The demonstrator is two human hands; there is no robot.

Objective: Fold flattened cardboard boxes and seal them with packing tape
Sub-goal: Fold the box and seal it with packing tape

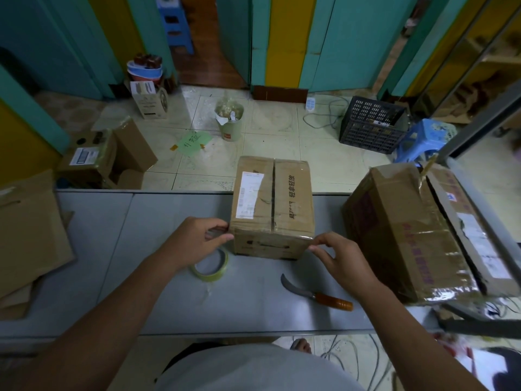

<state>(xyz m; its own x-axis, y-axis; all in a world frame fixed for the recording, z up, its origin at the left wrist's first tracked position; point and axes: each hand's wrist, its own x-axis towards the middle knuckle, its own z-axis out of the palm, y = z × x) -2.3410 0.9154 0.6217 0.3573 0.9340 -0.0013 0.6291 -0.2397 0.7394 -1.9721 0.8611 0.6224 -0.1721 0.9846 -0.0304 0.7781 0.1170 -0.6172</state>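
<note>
A small cardboard box (270, 204) with a white shipping label stands closed on the grey table (112, 249). A strip of clear tape (270, 232) shines along its near top edge. My left hand (194, 241) pinches the tape's end at the box's near left corner. At the near right corner, the thumb and fingertips of my right hand (341, 258) pinch the other end. A roll of packing tape (214, 273) lies flat on the table just below my left hand.
A curved knife with an orange handle (329, 299) lies near my right wrist. A large taped box (417, 235) fills the table's right side, and flattened cardboard (25, 244) is stacked at the left. On the floor beyond stand a bin (229, 119), a black crate (369, 125) and a blue stool (423, 139).
</note>
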